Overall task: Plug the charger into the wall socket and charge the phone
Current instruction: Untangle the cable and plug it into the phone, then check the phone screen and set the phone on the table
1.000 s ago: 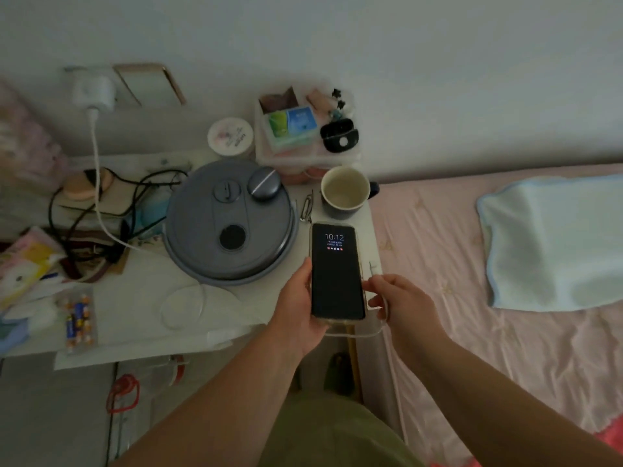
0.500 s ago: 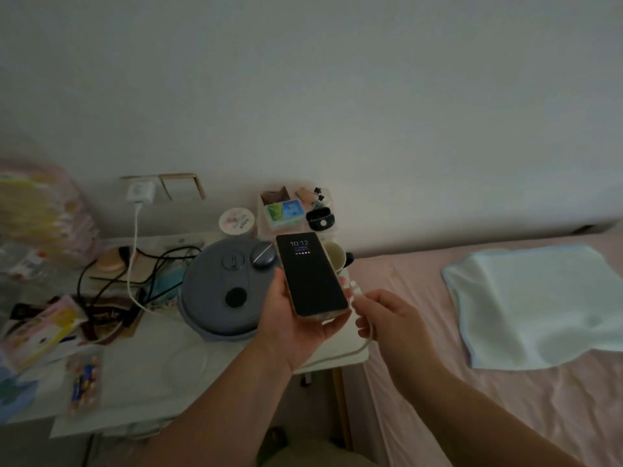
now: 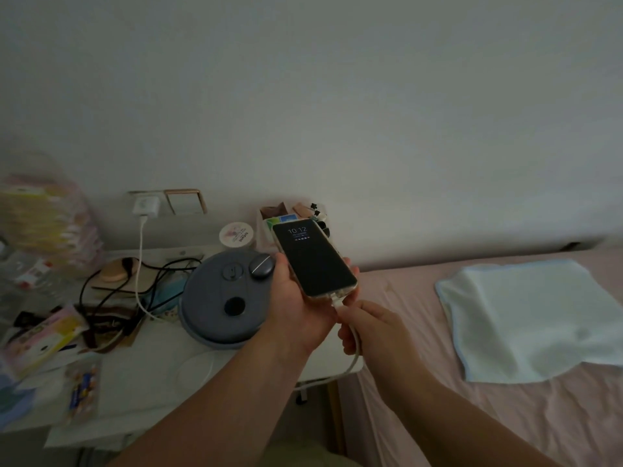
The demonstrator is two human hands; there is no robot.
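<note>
My left hand (image 3: 296, 298) holds the black phone (image 3: 313, 259) tilted above the white bedside table, its lit screen showing 10:12. My right hand (image 3: 367, 326) pinches the white cable (image 3: 354, 352) just below its plug, and the plug tip meets the phone's bottom edge. From there the cable loops down past the table edge. The white charger (image 3: 145, 206) sits in the wall socket at the left, with its cable hanging down onto the table.
A round grey appliance (image 3: 219, 298) lies on the table (image 3: 141, 375) under my left hand. Black cords, packets, a white round tin (image 3: 236, 234) and a small box of oddments crowd the table. A pink bed (image 3: 505, 416) with a pale blue towel (image 3: 526, 318) lies to the right.
The phone has risen from the table and tilted. My right hand brought the cable's plug up against the phone's bottom edge. The camera tilted up, showing more wall.
</note>
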